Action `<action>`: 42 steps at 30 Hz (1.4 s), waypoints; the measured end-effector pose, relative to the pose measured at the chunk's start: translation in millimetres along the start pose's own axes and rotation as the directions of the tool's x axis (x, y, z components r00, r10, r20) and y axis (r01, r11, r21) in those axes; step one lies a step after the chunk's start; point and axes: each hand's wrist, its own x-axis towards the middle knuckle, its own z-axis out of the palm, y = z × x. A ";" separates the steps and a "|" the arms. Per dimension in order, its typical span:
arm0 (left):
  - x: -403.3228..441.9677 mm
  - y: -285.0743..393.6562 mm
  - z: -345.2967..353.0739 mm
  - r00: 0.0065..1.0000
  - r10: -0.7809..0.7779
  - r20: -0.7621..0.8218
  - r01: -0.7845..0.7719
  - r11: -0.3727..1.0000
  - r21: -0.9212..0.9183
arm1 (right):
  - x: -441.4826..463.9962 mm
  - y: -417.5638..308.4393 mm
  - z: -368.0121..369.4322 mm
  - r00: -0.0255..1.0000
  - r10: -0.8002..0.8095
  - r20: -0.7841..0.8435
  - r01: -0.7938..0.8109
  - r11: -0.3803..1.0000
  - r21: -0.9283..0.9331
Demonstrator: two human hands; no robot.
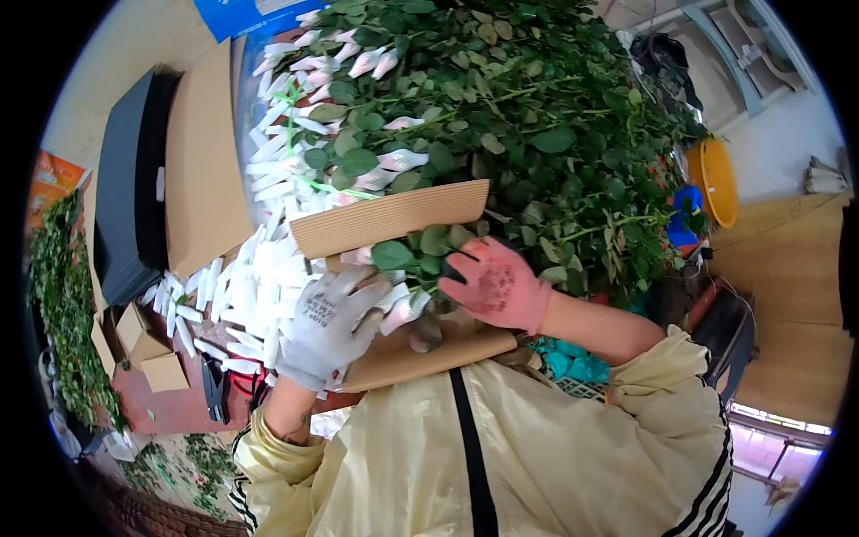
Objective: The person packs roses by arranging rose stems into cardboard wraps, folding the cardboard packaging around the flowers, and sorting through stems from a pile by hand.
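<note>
My left hand [329, 324], in a greyish-white glove, has its fingers curled at a rose [404, 311] whose pinkish bud wears a white net sleeve. In a pink glove with dark fingertips, my right hand [497, 285] lies over green rose leaves, its fingers bent and apart. Both hands are between the two raised sides of a corrugated cardboard wrapper [394, 215]. Another netted bud [358, 256] shows inside the wrapper, close to its far side. The stems under my right hand are hidden by leaves and cardboard.
Leafy rose stems [537, 116] heap up beyond the wrapper. White net sleeves [264, 295] are strewn to the left, near a black stapler-like tool [215, 389]. Flat cardboard [208, 161] and a dark stack of sheets [130, 192] stand farther left. A yellow basin [716, 183] is at right.
</note>
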 end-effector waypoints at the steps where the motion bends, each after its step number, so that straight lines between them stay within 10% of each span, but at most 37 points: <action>1: -0.8 -1.2 0.3 1.000 -0.013 -0.003 0.013 1.000 0.009 | -3.8 6.2 2.3 0.997 0.075 -0.003 -0.069 0.928 0.365; 2: -1.5 -2.0 1.1 1.000 0.016 -0.015 -0.016 0.999 0.038 | -7.7 12.5 4.6 0.989 0.150 -0.007 -0.105 0.724 0.681; 3: -3.1 -3.7 3.0 0.999 0.047 -0.026 -0.046 0.997 0.064 | -4.8 -0.6 -10.4 0.995 -0.024 0.098 0.020 0.999 0.037; 4: -4.6 -7.1 7.8 0.998 0.056 -0.027 -0.053 0.995 0.087 | -3.3 -6.4 -20.3 0.955 -0.091 0.283 0.249 0.762 -0.598; 9: -3.0 -3.3 9.9 1.000 0.010 0.019 -0.013 0.992 0.127 | -14.8 19.7 -21.7 0.969 -0.146 0.198 0.122 0.984 0.127; 13: 0.9 -2.8 5.3 0.999 0.045 0.017 -0.047 0.991 0.125 | -11.7 3.9 -38.7 0.980 -0.044 0.192 -0.079 0.804 0.589; 15: 5.2 -5.1 5.8 0.993 0.110 -0.043 -0.106 0.990 0.089 | -2.0 -13.7 -72.3 0.938 -0.343 0.049 0.344 0.903 -0.260; 17: 6.2 -4.1 6.6 0.996 0.091 0.007 -0.091 0.990 0.104 | -15.6 -12.6 -82.0 0.954 -0.196 -0.227 0.123 0.946 -0.301; 20: 9.0 -3.5 9.4 0.991 0.136 -0.013 -0.134 0.986 0.097 | -23.7 -19.3 -89.2 0.986 -0.050 -0.159 -0.006 0.942 -0.336; 23: 9.7 -0.1 9.5 0.993 0.116 -0.022 -0.113 0.989 0.099 | -23.2 -20.1 -42.0 0.963 0.142 0.227 0.090 0.626 -0.775; 34: 12.9 2.6 18.6 0.999 0.006 0.051 -0.013 0.991 0.136 | -18.9 -49.2 -78.7 0.974 0.003 -0.225 -0.159 0.718 -0.677; 40: 7.2 1.4 7.9 0.988 0.091 0.121 -0.111 0.979 0.170 | -45.6 -60.2 -199.4 0.528 -0.233 -0.817 -0.432 0.754 -0.495; 42: 3.5 -7.5 5.8 0.988 0.114 0.106 -0.129 0.981 0.146 | -36.6 -78.0 -203.1 0.766 -0.307 -0.564 -0.232 0.686 -0.690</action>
